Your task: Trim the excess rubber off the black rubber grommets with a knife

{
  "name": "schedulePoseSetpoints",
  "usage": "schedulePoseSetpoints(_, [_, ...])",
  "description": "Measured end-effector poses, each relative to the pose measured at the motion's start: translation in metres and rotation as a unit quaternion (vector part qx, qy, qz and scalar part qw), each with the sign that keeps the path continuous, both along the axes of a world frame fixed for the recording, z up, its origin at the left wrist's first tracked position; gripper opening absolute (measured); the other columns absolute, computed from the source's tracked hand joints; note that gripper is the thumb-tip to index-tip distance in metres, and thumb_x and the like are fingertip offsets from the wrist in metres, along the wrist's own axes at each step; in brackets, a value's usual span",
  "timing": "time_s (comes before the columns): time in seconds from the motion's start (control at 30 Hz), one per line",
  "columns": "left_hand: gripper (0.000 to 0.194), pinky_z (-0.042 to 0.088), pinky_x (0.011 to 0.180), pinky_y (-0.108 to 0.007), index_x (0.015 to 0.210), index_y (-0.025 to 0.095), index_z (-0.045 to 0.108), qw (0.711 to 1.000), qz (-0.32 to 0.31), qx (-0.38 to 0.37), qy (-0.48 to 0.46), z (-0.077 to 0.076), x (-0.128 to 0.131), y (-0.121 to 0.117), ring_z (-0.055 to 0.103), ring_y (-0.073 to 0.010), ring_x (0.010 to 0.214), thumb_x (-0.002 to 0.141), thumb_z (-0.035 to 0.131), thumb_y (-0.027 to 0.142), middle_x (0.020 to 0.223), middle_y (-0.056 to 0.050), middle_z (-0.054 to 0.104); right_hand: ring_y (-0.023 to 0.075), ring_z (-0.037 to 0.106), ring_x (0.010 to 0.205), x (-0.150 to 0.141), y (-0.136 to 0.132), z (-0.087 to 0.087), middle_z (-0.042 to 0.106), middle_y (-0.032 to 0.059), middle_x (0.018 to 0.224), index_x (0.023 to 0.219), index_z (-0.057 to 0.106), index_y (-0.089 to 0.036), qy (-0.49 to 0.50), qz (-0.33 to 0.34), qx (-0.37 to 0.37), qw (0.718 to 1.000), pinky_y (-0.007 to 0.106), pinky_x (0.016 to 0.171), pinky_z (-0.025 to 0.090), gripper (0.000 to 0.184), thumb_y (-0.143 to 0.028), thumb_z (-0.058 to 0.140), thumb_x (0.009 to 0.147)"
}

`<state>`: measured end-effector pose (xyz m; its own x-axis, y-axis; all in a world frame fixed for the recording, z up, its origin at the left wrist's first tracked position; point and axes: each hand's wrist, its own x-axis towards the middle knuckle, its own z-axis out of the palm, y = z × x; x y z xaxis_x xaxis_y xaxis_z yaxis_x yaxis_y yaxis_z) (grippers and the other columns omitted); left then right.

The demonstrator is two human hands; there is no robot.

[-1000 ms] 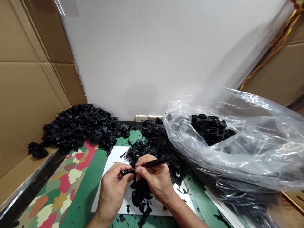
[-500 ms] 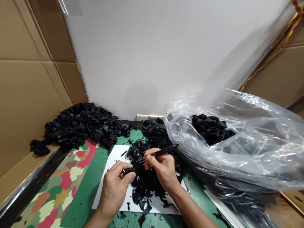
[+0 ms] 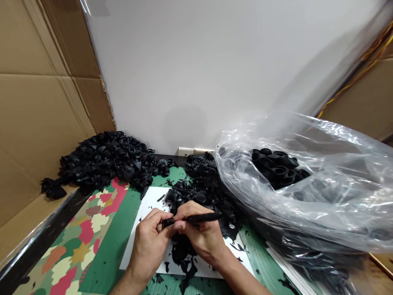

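Note:
My left hand point(image 3: 150, 241) pinches a small black ribbed rubber part point(image 3: 167, 222) between thumb and fingertips. Closed around a slim black pen-like tool point(image 3: 202, 217), my right hand point(image 3: 201, 233) meets the left fingertips at that part. The tool's thin metal tip is mostly hidden by the fingers. Under both hands lies a white sheet point(image 3: 135, 250), strewn with black rubber scraps point(image 3: 184, 256). More ribbed parts and scraps point(image 3: 196, 192) are heaped just beyond the hands.
A large pile of black ribbed parts point(image 3: 107, 164) stands at the left by a cardboard wall point(image 3: 37, 106). On the right, a clear plastic bag point(image 3: 337, 205) holds black rubber rings point(image 3: 278, 168). Patterned paper point(image 3: 73, 241) covers part of the green table point(image 3: 107, 246). A white wall rises behind.
My right hand has moved down and left, bringing the tool to the rubber part in my left hand. The left hand has barely moved. The view has shifted slightly.

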<state>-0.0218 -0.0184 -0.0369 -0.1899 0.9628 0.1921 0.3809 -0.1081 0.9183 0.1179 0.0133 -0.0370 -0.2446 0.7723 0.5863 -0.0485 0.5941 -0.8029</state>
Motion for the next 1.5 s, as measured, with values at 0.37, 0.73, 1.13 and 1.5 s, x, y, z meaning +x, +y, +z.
schedulePoseSetpoints(0.37, [0.01, 0.035, 0.046, -0.023, 0.072, 0.019, 0.068, 1.0, 0.021, -0.011, -0.01, -0.006, 0.0, 0.001, 0.038, -0.0107, 0.049, 0.065, 0.067, 0.027, 0.061, 0.004, 0.05, 0.01, 0.052, 0.043, 0.023, 0.036, -0.007, 0.055, -0.0017, 0.061, 0.071, 0.059, -0.019, 0.037, -0.172, -0.053, 0.983, 0.023, 0.042, 0.041, 0.013, -0.027, 0.059, 0.081])
schedulePoseSetpoints(0.73, [0.017, 0.033, 0.048, -0.024, 0.07, 0.017, 0.069, 0.999, 0.03, -0.03, -0.018, -0.005, -0.003, 0.004, 0.039, -0.0116, 0.05, 0.063, 0.068, 0.033, 0.059, 0.003, 0.051, 0.0086, 0.052, 0.046, 0.004, 0.011, 0.001, 0.058, 0.0, 0.072, 0.073, 0.064, -0.017, 0.146, 0.033, -0.179, 0.972, 0.022, 0.044, 0.043, 0.01, -0.026, 0.068, 0.072])
schedulePoseSetpoints(1.13, [0.034, 0.027, 0.045, -0.023, 0.068, 0.016, 0.071, 0.999, 0.01, -0.031, 0.0, 0.001, -0.001, 0.002, 0.032, -0.0097, 0.048, 0.064, 0.069, 0.049, 0.058, 0.003, 0.045, 0.0164, 0.058, 0.063, 0.002, 0.009, -0.001, 0.062, 0.0043, 0.071, 0.074, 0.065, -0.018, 0.03, 0.007, -0.016, 0.999, 0.028, 0.057, 0.047, 0.014, -0.03, 0.063, 0.08])
schedulePoseSetpoints(1.5, [0.011, 0.032, 0.048, -0.023, 0.063, 0.018, 0.066, 0.998, -0.029, -0.037, 0.03, -0.002, 0.002, -0.004, 0.039, -0.0117, 0.051, 0.065, 0.066, 0.028, 0.058, 0.003, 0.048, 0.0143, 0.057, 0.058, 0.011, 0.023, -0.006, 0.06, 0.0033, 0.066, 0.072, 0.057, -0.02, -0.109, -0.13, 0.211, 0.963, 0.023, 0.051, 0.045, 0.02, -0.012, 0.045, 0.086])
